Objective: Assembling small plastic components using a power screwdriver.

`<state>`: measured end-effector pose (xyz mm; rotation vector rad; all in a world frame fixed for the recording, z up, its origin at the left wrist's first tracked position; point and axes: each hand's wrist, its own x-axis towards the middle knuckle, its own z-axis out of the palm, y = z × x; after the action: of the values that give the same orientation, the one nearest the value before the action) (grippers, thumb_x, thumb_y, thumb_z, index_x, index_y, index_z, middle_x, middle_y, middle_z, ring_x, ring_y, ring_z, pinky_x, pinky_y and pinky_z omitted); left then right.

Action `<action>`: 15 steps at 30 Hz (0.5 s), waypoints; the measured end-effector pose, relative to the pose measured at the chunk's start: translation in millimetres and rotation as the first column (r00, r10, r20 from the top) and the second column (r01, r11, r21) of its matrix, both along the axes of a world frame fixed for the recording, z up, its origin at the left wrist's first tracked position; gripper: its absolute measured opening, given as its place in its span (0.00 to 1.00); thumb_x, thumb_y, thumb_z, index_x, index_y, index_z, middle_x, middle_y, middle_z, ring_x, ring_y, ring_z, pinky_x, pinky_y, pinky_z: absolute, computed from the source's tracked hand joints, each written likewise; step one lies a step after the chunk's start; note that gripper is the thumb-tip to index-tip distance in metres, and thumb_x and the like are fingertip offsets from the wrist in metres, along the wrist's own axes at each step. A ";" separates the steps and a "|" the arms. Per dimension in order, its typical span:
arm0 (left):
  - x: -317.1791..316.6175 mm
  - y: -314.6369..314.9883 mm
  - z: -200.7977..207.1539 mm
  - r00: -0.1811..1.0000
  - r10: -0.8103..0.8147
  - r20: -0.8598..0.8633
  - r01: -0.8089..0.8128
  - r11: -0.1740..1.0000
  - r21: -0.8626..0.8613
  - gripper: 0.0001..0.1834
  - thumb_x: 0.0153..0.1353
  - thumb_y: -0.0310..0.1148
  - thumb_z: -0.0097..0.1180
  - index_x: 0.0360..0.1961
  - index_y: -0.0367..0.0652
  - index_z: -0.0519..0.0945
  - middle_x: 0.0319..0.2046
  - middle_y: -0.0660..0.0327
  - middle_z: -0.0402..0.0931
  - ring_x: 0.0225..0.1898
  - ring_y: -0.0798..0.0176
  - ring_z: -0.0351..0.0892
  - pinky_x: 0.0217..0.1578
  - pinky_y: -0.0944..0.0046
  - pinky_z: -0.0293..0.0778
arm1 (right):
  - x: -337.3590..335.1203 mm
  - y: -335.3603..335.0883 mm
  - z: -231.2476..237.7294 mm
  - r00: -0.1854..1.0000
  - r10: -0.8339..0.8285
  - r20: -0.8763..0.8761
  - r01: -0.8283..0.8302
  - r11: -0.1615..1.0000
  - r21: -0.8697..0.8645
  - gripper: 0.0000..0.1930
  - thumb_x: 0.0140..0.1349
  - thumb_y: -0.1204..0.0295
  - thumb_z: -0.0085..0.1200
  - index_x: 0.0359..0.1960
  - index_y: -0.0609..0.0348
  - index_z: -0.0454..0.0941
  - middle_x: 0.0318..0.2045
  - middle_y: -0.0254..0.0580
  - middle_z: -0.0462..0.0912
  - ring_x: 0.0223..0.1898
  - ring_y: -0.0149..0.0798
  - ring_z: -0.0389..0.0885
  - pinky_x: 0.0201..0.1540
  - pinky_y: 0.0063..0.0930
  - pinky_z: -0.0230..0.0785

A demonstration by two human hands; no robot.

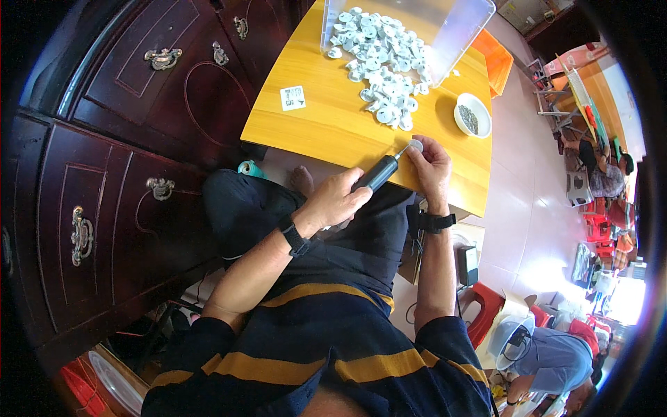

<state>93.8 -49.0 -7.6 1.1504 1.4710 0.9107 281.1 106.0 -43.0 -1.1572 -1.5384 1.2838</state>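
Note:
My left hand (335,200) is wrapped round a black cylindrical power screwdriver (378,174), its thin metal bit pointing up and to the right. Between thumb and fingers, my right hand (432,167) pinches a small round white plastic piece (416,144). The bit's tip meets this piece or lies right beside it; I cannot tell which. Both hands are over the near edge of the yellow wooden table (316,132). Beyond them lies a heap of similar white plastic pieces (389,97), spilling from a clear plastic bin (455,42) on its side.
A white bowl (487,128) of small metal screws stands at the table's right. A white printed card (292,98) lies at the left. An orange bin (497,64) sits beyond the right edge. Dark wooden drawers (167,104) flank the left. Other people (556,361) are at the far right.

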 end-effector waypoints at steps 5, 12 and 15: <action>-2.0 0.4 1.1 0.999 -0.013 -0.032 0.013 1.000 -0.002 0.14 0.62 0.39 0.49 0.36 0.36 0.73 0.18 0.58 0.74 0.17 0.63 0.77 0.22 0.62 0.73 | -0.9 -2.3 2.3 1.000 0.007 -0.007 -0.007 1.000 0.006 0.13 0.59 0.79 0.61 0.46 0.63 0.80 0.36 0.33 0.84 0.35 0.23 0.81 0.41 0.17 0.74; -0.8 3.4 -4.9 0.999 -0.027 -0.046 0.026 0.999 -0.018 0.12 0.62 0.36 0.50 0.37 0.36 0.75 0.21 0.64 0.73 0.18 0.71 0.75 0.20 0.68 0.72 | 1.3 -1.8 5.9 0.998 0.032 0.056 -0.033 0.999 0.016 0.13 0.60 0.77 0.61 0.47 0.63 0.79 0.38 0.33 0.83 0.39 0.25 0.80 0.46 0.19 0.74; -2.0 2.3 -1.2 0.999 -0.027 -0.021 0.026 0.999 -0.031 0.12 0.62 0.36 0.50 0.37 0.36 0.75 0.21 0.64 0.73 0.18 0.71 0.75 0.20 0.69 0.72 | -0.3 -2.4 4.7 0.997 0.042 0.058 -0.044 0.999 0.026 0.13 0.60 0.78 0.60 0.47 0.63 0.79 0.37 0.33 0.83 0.39 0.24 0.80 0.45 0.18 0.74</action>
<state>91.9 -46.7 -8.9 1.1572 1.4788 0.8570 280.7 103.6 -38.3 -1.1584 -1.6261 1.2637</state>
